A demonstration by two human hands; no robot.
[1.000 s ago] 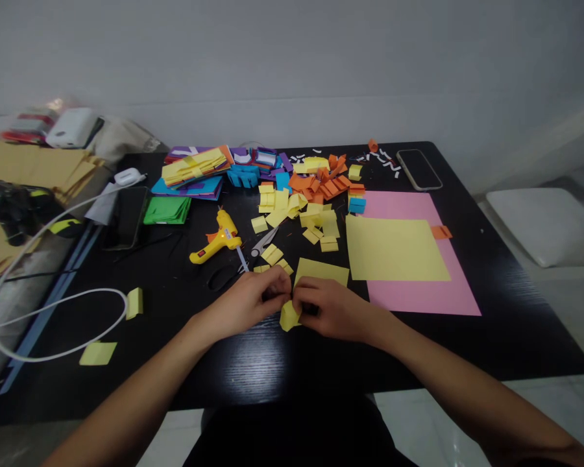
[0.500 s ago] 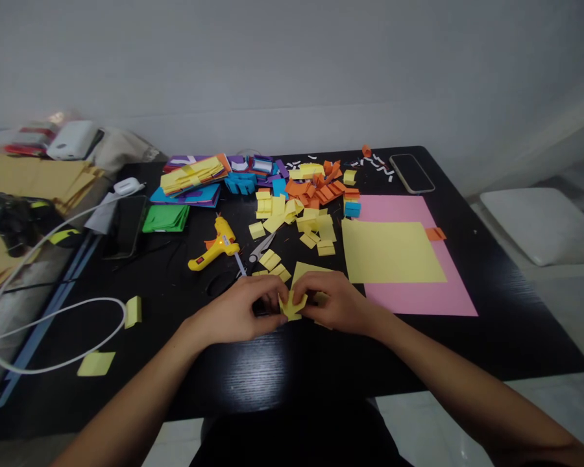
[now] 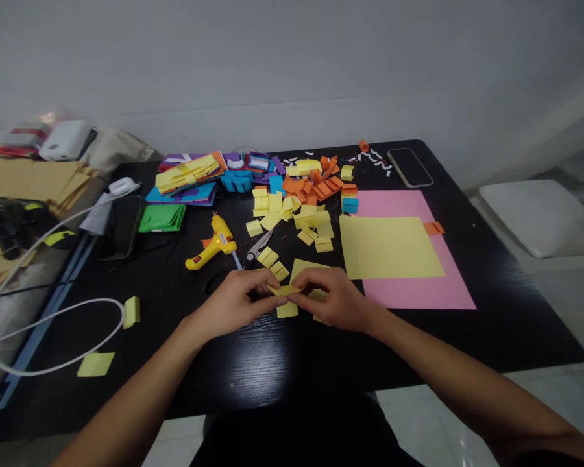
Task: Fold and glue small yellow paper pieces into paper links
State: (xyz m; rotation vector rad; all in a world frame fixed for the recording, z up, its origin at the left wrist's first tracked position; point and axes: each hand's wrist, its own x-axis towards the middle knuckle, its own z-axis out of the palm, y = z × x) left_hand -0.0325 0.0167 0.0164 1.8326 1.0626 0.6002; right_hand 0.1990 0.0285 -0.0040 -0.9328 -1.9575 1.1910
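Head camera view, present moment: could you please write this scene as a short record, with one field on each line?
Left hand: pinches a small folded yellow paper
Right hand: pinches the same paper
Surface: black table
Tools: yellow glue gun, lying left of the scissors
Large sheets: yellow sheet, partly covering a pink sheet
Beyond the hands: loose yellow pieces and orange pieces
Far right corner: phone, screen dark
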